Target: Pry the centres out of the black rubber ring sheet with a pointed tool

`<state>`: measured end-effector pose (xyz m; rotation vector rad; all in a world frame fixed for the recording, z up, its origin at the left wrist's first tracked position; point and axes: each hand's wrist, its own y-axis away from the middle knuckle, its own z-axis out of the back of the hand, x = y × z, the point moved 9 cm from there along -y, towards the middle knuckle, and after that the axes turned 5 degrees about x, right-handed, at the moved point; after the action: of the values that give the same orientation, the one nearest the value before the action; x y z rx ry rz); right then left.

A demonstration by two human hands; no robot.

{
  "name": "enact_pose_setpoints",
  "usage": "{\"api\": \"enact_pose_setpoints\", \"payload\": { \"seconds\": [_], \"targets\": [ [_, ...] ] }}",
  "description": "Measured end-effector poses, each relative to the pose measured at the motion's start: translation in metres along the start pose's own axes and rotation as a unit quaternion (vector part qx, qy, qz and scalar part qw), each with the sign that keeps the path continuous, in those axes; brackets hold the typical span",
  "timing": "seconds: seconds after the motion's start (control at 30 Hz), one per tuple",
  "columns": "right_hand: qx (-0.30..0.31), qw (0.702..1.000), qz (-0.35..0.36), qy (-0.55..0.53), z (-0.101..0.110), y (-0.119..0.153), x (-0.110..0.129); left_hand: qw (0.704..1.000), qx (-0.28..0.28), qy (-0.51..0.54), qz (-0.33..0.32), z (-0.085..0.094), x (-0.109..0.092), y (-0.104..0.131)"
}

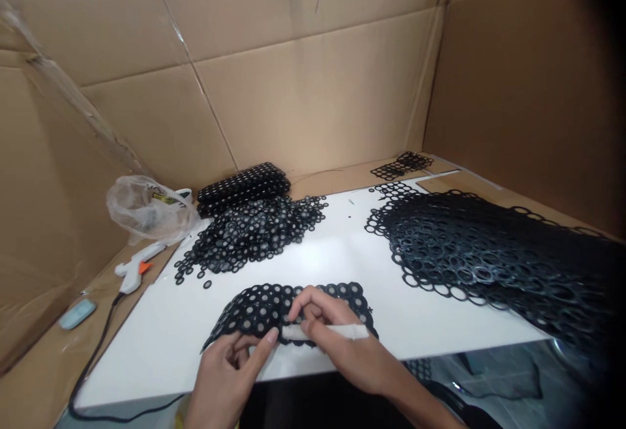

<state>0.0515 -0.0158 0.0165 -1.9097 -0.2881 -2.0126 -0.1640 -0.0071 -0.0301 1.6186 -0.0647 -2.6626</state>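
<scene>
Presumably to steady it, left hand (229,370) pinched the mat (249,310) at its near edge; right hand (337,328) gripped the stick (294,332) near one end, likely for control.

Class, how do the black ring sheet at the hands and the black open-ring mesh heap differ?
The black ring sheet is smaller; the black open-ring mesh heap spreads wider. The sheet's rings have pale middles; the heap's look open. The left hand and right hand are at the sheet, away from the heap. Both are black with rings.
</scene>
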Motion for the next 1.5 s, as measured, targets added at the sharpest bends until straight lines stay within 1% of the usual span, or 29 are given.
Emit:
{"api": "enact_pose_setpoints", "payload": {
  "seconds": [0.1, 0.2, 0.3, 0.37, 0.43, 0.53, 0.63, 0.67, 0.73, 0.83, 0.9, 0.97, 1.0, 1.17, 1.33, 1.43, 1.5],
  "targets": [
    [0.003, 1.0, 0.001, 0.016, 0.0, 0.001, -0.001, 0.999, 0.029, 0.022, 0.01, -0.003, 0.008, -0.005],
    [0.007, 0.997, 0.013, 0.08, -0.005, 0.003, 0.004, 0.996, 0.047, 0.071, 0.013, -0.005, 0.014, -0.006],
    [0.023, 0.984, 0.074, 0.161, -0.017, 0.006, 0.018, 0.994, 0.042, 0.098, 0.012, -0.005, 0.012, -0.003],
    [0.032, 0.979, 0.105, 0.17, -0.023, 0.008, 0.024, 0.994, 0.04, 0.1, 0.008, -0.005, 0.009, -0.001],
    [0.017, 0.987, 0.084, 0.133, -0.019, 0.006, 0.021, 0.994, 0.038, 0.098, 0.006, -0.005, 0.006, 0.0],
    [-0.034, 0.998, 0.011, 0.058, -0.003, 0.004, 0.007, 0.995, 0.02, 0.098, 0.011, -0.003, 0.003, -0.001],
    [-0.056, 0.998, -0.018, 0.039, 0.007, 0.003, 0.002, 0.995, 0.001, 0.101, 0.012, 0.001, 0.001, -0.003],
    [-0.058, 0.997, -0.023, 0.04, 0.009, 0.002, 0.001, 0.996, 0.003, 0.094, 0.007, 0.001, 0.001, -0.003],
    [-0.061, 0.997, -0.031, 0.041, 0.01, 0.002, -0.001, 0.999, 0.02, 0.049, -0.01, 0.0, 0.0, -0.004],
    [-0.055, 0.997, -0.038, 0.047, 0.008, 0.001, -0.002, 0.996, 0.038, -0.069, -0.033, -0.005, -0.003, -0.003],
    [-0.045, 0.997, -0.039, 0.052, 0.006, 0.001, 0.0, 0.99, 0.014, -0.132, -0.038, -0.004, -0.005, -0.002],
    [-0.043, 0.997, -0.043, 0.052, 0.005, 0.001, 0.001, 0.987, -0.012, -0.156, -0.04, -0.003, -0.006, -0.001],
    [-0.044, 0.997, -0.045, 0.049, 0.004, 0.001, 0.002, 0.988, -0.016, -0.151, -0.04, -0.004, -0.006, -0.001],
    [-0.051, 0.998, -0.038, 0.028, 0.006, 0.001, 0.0, 0.998, 0.02, -0.057, -0.035, -0.01, 0.007, -0.007],
    [-0.055, 0.998, -0.031, 0.024, 0.009, 0.002, -0.005, 0.998, 0.022, -0.035, -0.041, -0.009, 0.012, -0.008],
    [-0.04, 0.996, -0.032, 0.077, 0.003, 0.003, -0.002, 0.998, 0.021, -0.038, -0.039, -0.011, 0.011, -0.005],
    [-0.02, 0.991, 0.001, 0.13, -0.006, 0.004, 0.007, 0.998, 0.001, -0.038, -0.04, -0.008, 0.009, -0.002]
  ]
}}
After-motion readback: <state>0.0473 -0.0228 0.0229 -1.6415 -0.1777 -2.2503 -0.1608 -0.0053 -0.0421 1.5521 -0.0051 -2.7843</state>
